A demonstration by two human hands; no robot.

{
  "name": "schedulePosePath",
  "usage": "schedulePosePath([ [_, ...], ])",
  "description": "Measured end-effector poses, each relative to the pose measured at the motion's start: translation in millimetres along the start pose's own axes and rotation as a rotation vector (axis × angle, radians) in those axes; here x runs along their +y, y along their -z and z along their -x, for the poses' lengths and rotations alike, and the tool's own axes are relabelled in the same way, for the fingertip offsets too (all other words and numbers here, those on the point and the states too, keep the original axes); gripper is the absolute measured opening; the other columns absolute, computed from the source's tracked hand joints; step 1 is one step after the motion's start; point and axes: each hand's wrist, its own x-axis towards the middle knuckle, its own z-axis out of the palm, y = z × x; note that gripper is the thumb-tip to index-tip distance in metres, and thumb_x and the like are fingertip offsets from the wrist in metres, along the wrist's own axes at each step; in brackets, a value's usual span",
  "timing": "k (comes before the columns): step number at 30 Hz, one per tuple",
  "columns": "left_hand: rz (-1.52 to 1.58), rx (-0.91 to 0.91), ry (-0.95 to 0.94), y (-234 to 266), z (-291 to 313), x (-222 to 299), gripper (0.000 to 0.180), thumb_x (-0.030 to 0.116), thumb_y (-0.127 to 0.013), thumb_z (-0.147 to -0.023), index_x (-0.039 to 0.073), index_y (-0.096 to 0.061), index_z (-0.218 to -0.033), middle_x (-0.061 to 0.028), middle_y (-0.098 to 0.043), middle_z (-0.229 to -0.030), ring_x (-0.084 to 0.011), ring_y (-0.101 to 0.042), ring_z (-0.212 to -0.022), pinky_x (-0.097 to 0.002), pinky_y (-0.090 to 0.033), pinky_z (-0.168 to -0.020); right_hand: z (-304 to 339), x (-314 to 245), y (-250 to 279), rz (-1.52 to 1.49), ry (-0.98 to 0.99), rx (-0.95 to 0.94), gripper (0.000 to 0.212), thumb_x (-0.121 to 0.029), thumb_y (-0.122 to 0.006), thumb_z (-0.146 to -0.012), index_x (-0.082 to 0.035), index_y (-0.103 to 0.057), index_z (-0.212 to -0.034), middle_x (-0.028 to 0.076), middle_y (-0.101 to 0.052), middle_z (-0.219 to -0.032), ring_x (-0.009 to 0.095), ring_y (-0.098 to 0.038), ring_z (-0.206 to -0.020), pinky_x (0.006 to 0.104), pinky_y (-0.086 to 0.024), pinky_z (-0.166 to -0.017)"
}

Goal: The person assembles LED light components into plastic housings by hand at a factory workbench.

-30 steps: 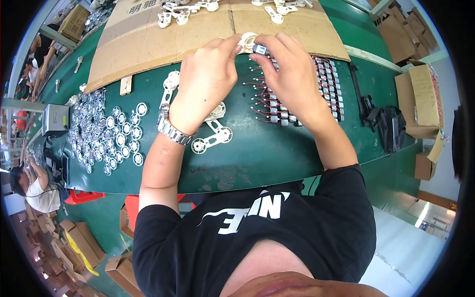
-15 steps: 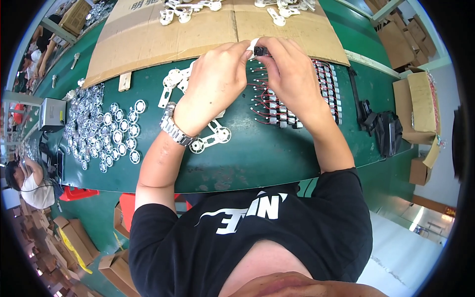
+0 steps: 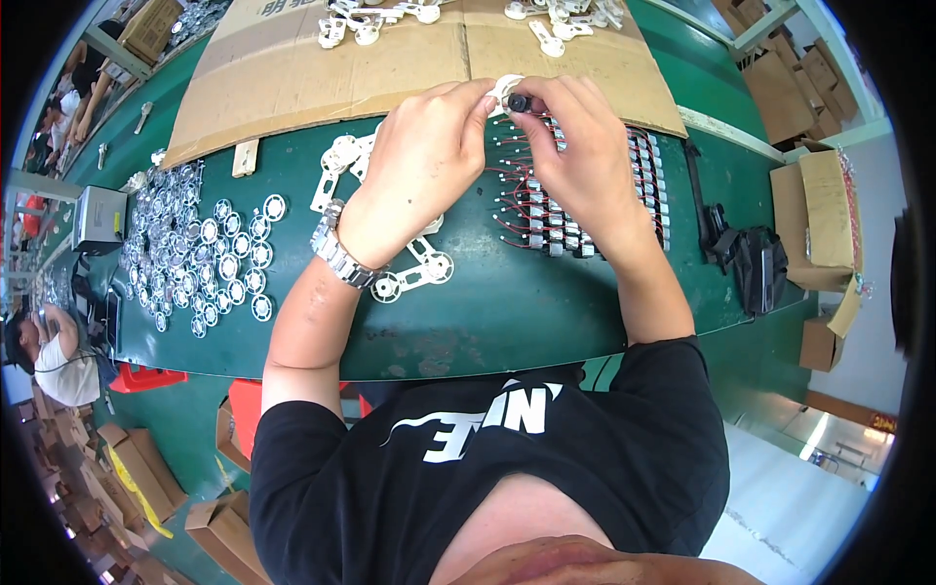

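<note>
My left hand [image 3: 421, 146] is closed on a white plastic bracket [image 3: 508, 84], pinching it between thumb and fingers. Against that bracket, my right hand [image 3: 588, 146] grips a small black cylindrical part [image 3: 519, 102] whose round end shows. Whether the two parts are joined I cannot tell, as my fingers cover the contact. Below my right hand lie rows of small silver and black motors [image 3: 558, 232] with red wires. More white brackets [image 3: 421, 277] rest beneath and beside my left hand, partly hidden by the wrist.
Many round silver-and-white discs [image 3: 232, 265] spread over the left of the green table [image 3: 439, 341]. A flattened cardboard sheet [image 3: 292, 93] at the far side carries other white brackets [image 3: 552, 41]. Black straps and a pouch [image 3: 760, 268] lie right. A person [image 3: 58, 356] sits far left.
My right hand has turned the black part slightly, so its round end shows more. Both hands stay close together, and the view has shifted a little.
</note>
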Motion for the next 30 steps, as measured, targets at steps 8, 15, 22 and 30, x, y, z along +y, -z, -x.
schedulePosePath([
  [8, 0.037, 0.010, 0.053, 2, 0, 4, 0.023, 0.011, -0.056, -0.099, -0.001, -0.070, -0.112, -0.0244, -0.071, -0.096, -0.0442, -0.067, -0.089, -0.0510, -0.054, -0.079, 1, 3, -4, -0.031, 0.022, 0.028, 0.026, 0.003, -0.072, -0.082, -0.002, -0.066, -0.107, 0.014, -0.067, -0.095, 0.036, -0.062, -0.088, 0.0444, -0.051, -0.077],
  [15, 0.016, 0.012, 0.045, 2, 1, 3, 0.022, 0.011, -0.056, -0.099, -0.002, -0.070, -0.110, -0.0242, -0.071, -0.094, -0.0441, -0.067, -0.087, -0.0509, -0.054, -0.077, 1, -1, -6, 0.081, 0.087, 0.031, 0.028, 0.004, -0.071, -0.081, -0.002, -0.066, -0.107, 0.014, -0.065, -0.093, 0.034, -0.061, -0.089, 0.0435, -0.052, -0.078],
  [22, -0.041, -0.005, 0.020, 1, 4, 0, 0.018, 0.009, -0.056, -0.098, -0.002, -0.070, -0.104, -0.0247, -0.070, -0.091, -0.0445, -0.067, -0.085, -0.0517, -0.054, -0.076, 1, -2, -6, 0.048, 0.102, 0.002, 0.030, 0.007, -0.070, -0.079, -0.002, -0.065, -0.108, 0.014, -0.065, -0.093, 0.034, -0.062, -0.090, 0.0429, -0.052, -0.078],
  [30, 0.067, -0.027, 0.053, 1, 2, -3, 0.020, 0.008, -0.056, -0.098, -0.005, -0.069, -0.104, -0.0277, -0.070, -0.091, -0.0464, -0.067, -0.087, -0.0522, -0.054, -0.080, 1, 10, -5, -0.049, 0.043, -0.005, 0.027, 0.007, -0.070, -0.081, -0.001, -0.066, -0.106, 0.014, -0.068, -0.094, 0.035, -0.064, -0.089, 0.0435, -0.052, -0.076],
])
